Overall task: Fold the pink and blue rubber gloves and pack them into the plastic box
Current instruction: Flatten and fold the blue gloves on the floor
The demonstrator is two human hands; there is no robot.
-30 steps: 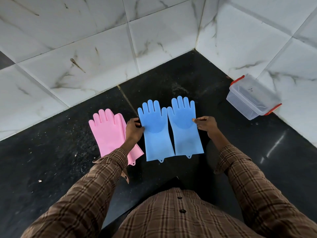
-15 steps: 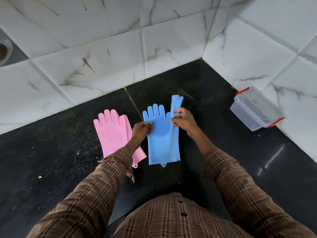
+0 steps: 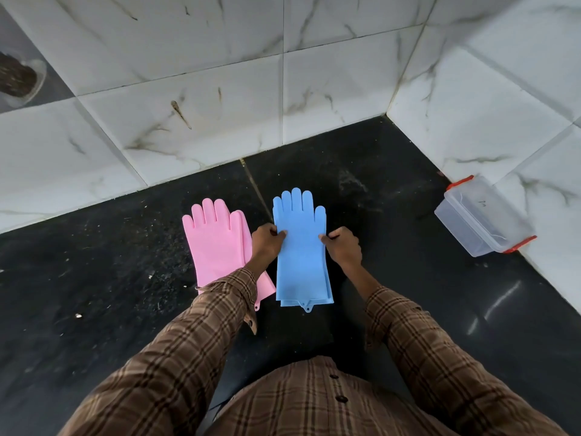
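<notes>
Two blue rubber gloves [image 3: 300, 253] lie stacked one on the other, flat on the black floor, fingers pointing away from me. My left hand [image 3: 267, 242] pinches the stack's left edge at palm height, and my right hand [image 3: 341, 247] pinches its right edge. The pink gloves [image 3: 217, 243] lie stacked just to the left, fingers away; my left forearm covers their lower right part. The clear plastic box [image 3: 484, 217] with red clips stands at the far right against the wall, its lid on.
White marble wall tiles [image 3: 188, 105] rise behind and to the right of the black floor [image 3: 94, 294], meeting in a corner. A round drain [image 3: 17, 78] shows at the far left. My plaid sleeves and shirt fill the bottom of the view.
My right hand has flipped the right blue glove over onto the left one, so the two now lie stacked. Both hands now hold the stack's edges.
</notes>
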